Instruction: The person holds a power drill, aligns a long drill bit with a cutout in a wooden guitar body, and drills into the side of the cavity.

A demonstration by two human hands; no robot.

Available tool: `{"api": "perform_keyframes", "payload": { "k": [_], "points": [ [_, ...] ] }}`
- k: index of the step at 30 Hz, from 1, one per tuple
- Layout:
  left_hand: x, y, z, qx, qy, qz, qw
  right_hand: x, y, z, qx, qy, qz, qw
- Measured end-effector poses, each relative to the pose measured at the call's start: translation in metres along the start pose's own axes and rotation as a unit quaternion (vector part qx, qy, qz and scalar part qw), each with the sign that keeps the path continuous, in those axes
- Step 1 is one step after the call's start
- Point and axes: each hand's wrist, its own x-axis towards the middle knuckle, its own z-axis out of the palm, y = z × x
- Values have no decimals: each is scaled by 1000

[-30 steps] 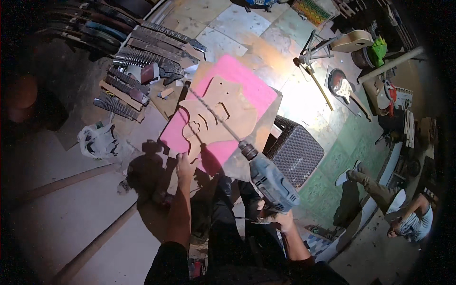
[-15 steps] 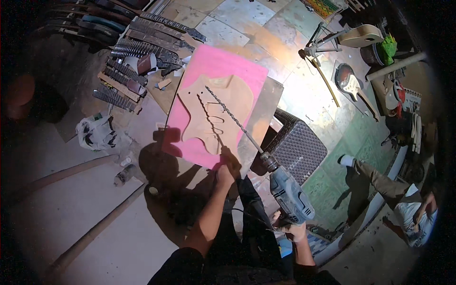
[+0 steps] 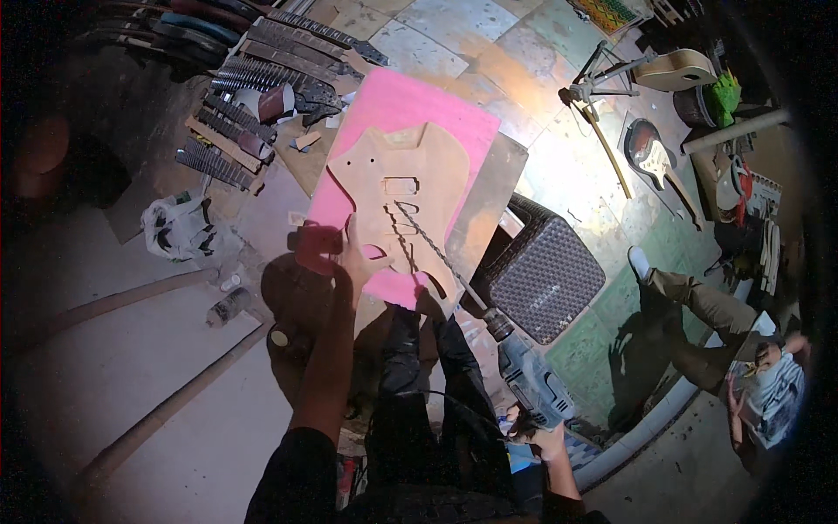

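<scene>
A bare wooden electric guitar body (image 3: pixel 429 179) lies on a pink sheet (image 3: pixel 384 96); it has cut-out cavities and two small dark holes near its upper left edge. My left hand (image 3: pixel 350 255) grips the body's left edge, partly in shadow. In my right hand (image 3: pixel 548 442) is a grey-blue power drill (image 3: pixel 534 375), held by its handle at the lower right. Its long auger bit (image 3: pixel 441 253) slants up and left over the body's middle. The bit's shadow falls apart from it on the wood, so the bit appears raised above the surface.
Several guitar necks (image 3: pixel 271 79) are piled at the far left, near a plastic bag (image 3: pixel 177 229). A dark woven-textured box (image 3: pixel 552 279) stands right of the board. Farther right are a metal stand (image 3: pixel 602 83), a finished guitar (image 3: pixel 650 157) and a seated person (image 3: pixel 768 384).
My left hand has moved left and away from me, from below the body to its left edge. The guitar body has shifted and turned slightly; the bit's tip has come nearer me.
</scene>
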Motion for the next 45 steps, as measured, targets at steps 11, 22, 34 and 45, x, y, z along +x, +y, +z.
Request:
{"api": "perform_keyframes", "payload": {
  "k": [11,22,34,45],
  "points": [
    [11,34,4,125,26,-118,985,-10,20,-8,-60,21,33,997],
    [20,59,-18,173,-62,-145,972,-43,-4,8,-67,73,77,992],
    [11,42,-1,-237,-104,-226,939,-108,18,-37,-127,96,-8,987],
    [-12,40,-29,-425,-107,-327,837,-132,-49,2,-134,78,46,987]
  ]
}}
